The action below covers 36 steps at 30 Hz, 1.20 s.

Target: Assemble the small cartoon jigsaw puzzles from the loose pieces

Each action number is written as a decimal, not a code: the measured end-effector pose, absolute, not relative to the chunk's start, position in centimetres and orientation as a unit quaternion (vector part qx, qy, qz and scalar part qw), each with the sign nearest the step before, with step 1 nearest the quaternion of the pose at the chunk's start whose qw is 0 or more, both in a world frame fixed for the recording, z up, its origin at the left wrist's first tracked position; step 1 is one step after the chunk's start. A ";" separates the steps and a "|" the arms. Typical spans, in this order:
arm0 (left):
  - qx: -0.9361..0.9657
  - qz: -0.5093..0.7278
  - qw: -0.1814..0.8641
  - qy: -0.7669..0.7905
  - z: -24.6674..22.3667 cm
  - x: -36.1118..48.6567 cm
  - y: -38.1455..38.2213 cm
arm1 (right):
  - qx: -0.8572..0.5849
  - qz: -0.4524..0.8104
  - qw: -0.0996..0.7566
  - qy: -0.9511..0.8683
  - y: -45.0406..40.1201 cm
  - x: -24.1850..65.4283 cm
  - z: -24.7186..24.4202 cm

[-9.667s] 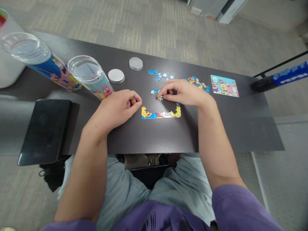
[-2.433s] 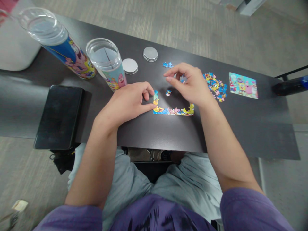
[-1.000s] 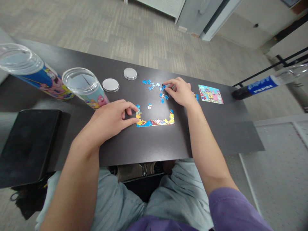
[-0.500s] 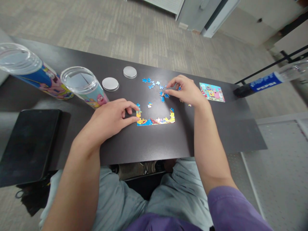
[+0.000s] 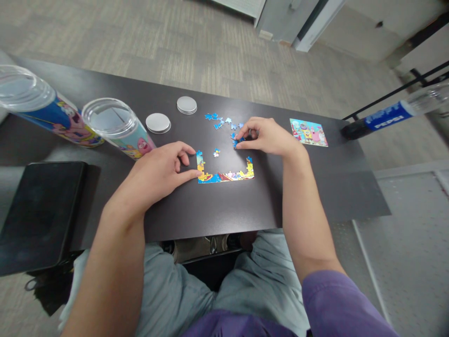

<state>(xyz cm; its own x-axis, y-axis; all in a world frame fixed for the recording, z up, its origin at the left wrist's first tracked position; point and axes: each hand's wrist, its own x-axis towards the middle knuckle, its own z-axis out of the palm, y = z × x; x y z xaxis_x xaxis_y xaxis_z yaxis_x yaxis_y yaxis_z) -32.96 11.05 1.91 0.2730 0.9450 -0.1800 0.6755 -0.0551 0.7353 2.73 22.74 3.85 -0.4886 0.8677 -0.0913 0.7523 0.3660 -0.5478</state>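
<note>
A partly joined jigsaw puzzle (image 5: 224,178) lies on the dark table, a U-shaped border with a bottom row and two short sides. My left hand (image 5: 163,166) rests beside its left side, thumb and index finger apart, the thumb tip touching the lower left corner. Above the gap, my right hand (image 5: 268,135) has thumb and index finger closed around a small blue puzzle piece (image 5: 234,140), partly covered by the fingers. One loose white-and-yellow piece (image 5: 216,153) lies inside the U. Several blue loose pieces (image 5: 219,125) are scattered farther back.
Two clear-lidded cartoon canisters (image 5: 115,124) stand at the left, near two stacks of white round lids (image 5: 158,122). A black tablet (image 5: 42,210) lies at the left edge. Toward the right are a cartoon picture card (image 5: 308,133) and a Pepsi bottle (image 5: 387,116).
My right hand has shifted slightly down and left, nearer the blue pieces beside the gap. My left hand stays at the puzzle's left side, its index finger slightly lifted away.
</note>
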 end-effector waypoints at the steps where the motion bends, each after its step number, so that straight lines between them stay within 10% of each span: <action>1: 0.705 0.177 0.375 0.575 2.0 -33.0 11.0 | -0.495 0.274 0.102 -0.818 22.7 2.5 3.8; 20: 0.710 0.192 0.356 0.576 1.4 -33.0 11.3 | -0.432 0.439 0.177 -0.767 22.7 2.0 3.1; 36: 0.694 0.213 0.381 0.572 1.2 -33.3 11.3 | -0.551 0.152 0.179 -0.801 24.3 1.3 0.6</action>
